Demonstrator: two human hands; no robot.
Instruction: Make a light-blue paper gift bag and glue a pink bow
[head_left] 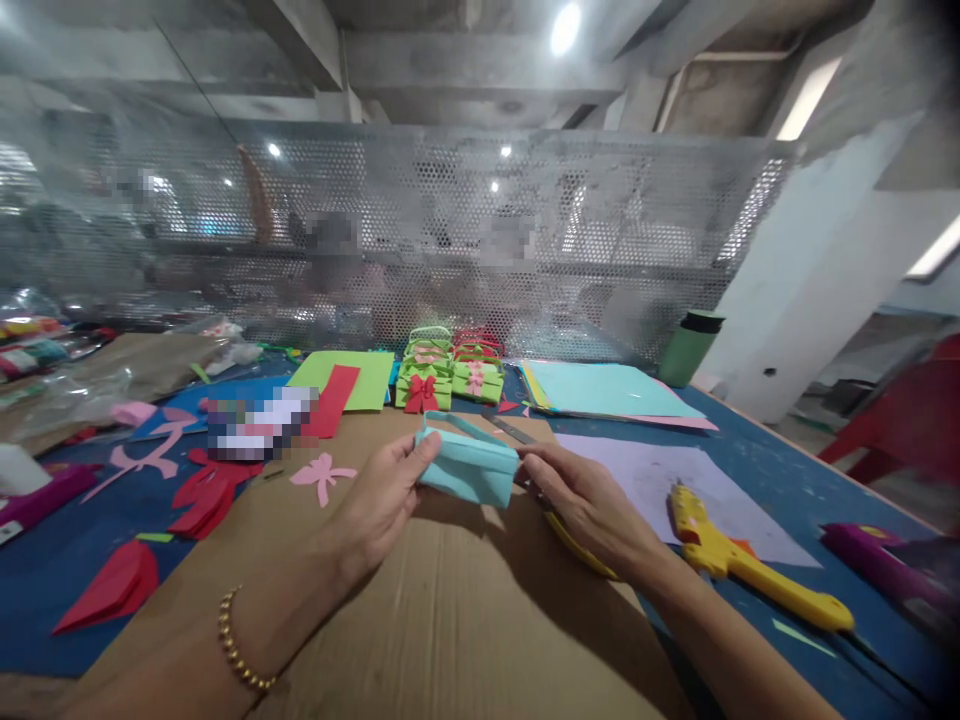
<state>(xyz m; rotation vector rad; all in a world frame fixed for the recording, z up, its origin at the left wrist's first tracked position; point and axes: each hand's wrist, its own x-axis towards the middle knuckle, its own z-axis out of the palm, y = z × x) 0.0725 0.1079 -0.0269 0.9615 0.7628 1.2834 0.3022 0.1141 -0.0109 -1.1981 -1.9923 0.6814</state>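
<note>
Between my two hands is a small light-blue felt handbag [469, 468] with a thin strap looped over its top. My left hand [390, 495] pinches the bag's left end, thumb on the front. At its right edge, the fingers of my right hand [577, 490] are closed on the corner. Scissors [574, 548] with a yellow handle lie under my right hand, their blade pointing away past the bag. On the cardboard, left of my left hand, rests a pink bow-shaped cutout [322, 475].
Finished green bags with bows [424, 385] stand behind the cardboard [420, 620]. A yellow glue gun [750, 575] lies right, partly on a lilac sheet [712, 470]. Blue sheets [615, 387], a green bottle [688, 348] and red cut pieces [112, 590] surround the work area.
</note>
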